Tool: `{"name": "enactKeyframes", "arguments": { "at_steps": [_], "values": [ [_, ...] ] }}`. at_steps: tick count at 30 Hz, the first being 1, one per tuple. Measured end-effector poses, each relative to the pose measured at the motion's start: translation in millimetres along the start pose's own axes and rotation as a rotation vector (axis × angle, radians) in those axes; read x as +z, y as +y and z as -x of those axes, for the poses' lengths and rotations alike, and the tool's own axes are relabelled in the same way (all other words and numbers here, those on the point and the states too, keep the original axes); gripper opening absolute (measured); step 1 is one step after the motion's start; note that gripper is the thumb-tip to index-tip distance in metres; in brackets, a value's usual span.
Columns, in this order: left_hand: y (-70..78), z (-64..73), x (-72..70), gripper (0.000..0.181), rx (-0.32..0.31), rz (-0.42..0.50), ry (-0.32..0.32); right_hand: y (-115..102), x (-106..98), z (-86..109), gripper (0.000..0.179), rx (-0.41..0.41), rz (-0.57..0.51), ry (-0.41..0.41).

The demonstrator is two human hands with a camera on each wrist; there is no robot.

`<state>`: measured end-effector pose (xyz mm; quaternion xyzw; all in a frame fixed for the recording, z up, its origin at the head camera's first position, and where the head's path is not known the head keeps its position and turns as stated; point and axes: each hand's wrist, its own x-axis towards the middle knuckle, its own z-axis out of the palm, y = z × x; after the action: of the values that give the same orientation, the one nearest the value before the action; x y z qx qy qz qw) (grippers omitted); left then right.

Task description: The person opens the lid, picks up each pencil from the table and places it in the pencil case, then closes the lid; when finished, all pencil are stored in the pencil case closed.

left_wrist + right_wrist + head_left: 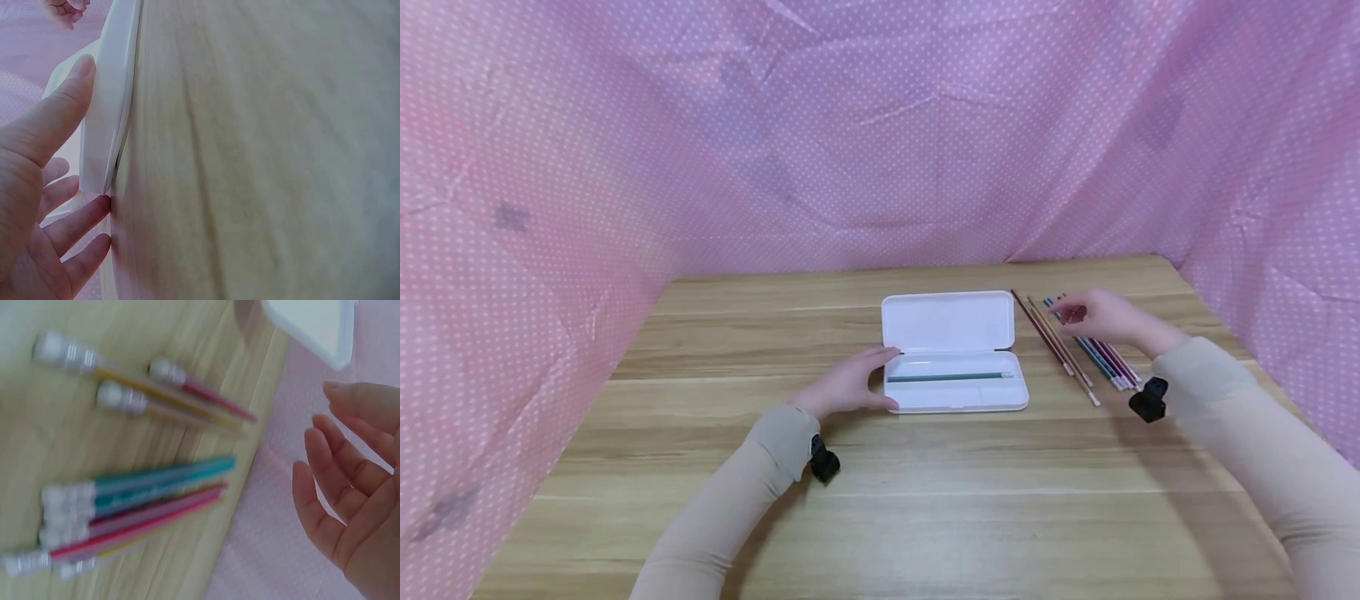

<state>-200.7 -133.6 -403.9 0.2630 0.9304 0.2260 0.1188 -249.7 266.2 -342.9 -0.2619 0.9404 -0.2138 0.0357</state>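
Observation:
An opened white pencil case (947, 321) lies on the wooden table, its lid tipped back, with one green pencil (947, 377) lying lengthwise inside. My left hand (850, 382) holds the case at its left end, thumb at the front corner and fingers towards the hinge. The left wrist view shows the thumb (65, 103) against the case's white wall (107, 106). Over the pencils to the right of the case is my right hand (1105, 315), fingers loosely bent and nothing between them. Below it lie teal pencils (156, 475) and red pencils (137, 528), white erasers towards me.
Nearer the case, several dark red and gold pencils (1060, 337) lie slanted on the table (925, 508). Pink dotted cloth (850, 167) hangs behind the table and along both sides. Each sleeve cuff carries a small black camera (825, 461).

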Motion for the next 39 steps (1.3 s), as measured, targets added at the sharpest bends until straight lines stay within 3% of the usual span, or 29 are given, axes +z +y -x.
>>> {"name": "enactKeyframes", "arguments": {
  "at_steps": [15, 31, 39],
  "values": [
    [1.2, 0.8, -0.2, 0.09, 0.016, -0.001, 0.019, 61.6, -15.8, 20.9, 0.034, 0.154, 0.03, 0.001],
    [1.9, 3.8, -0.9, 0.089, 0.017, -0.022, 0.014, 74.3, -0.9, 25.3, 0.043, 0.242, -0.071, -0.03],
    [1.3, 2.8, -1.1, 0.089, 0.034, -0.029, 0.02, 84.0, 7.1, 25.1, 0.047, 0.279, -0.067, -0.041]
  ]
}}
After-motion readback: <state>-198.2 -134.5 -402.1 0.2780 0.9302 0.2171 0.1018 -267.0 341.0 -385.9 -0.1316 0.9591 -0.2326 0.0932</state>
